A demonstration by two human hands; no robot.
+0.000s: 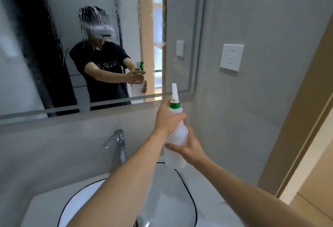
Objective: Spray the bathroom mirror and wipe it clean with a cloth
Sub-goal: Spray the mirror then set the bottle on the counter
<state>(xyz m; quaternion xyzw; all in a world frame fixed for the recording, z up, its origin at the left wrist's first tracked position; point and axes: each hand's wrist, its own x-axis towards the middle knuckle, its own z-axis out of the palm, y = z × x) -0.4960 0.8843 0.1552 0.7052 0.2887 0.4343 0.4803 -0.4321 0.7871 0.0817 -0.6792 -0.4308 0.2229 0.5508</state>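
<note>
holding the spray bottle (pixel 175 133) up near the mirror (pixel 90 46), over the right side of the sink (pixel 75 196).
the left hand (pixel 168 116) wraps its neck and the right hand (pixel 187 145) grips its body low down. it looks light, smooth plastic, maybe slippery when wet, so the neck seems the best hold. wet streaks run down the mirror.

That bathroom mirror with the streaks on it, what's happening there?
A person is spraying the wall-mounted bathroom mirror. The left hand grips the neck of a translucent white spray bottle with a green collar, and the right hand holds its body from below. Wet streaks already run down the glass. No cloth is in view, so wiping has not begun.
</note>
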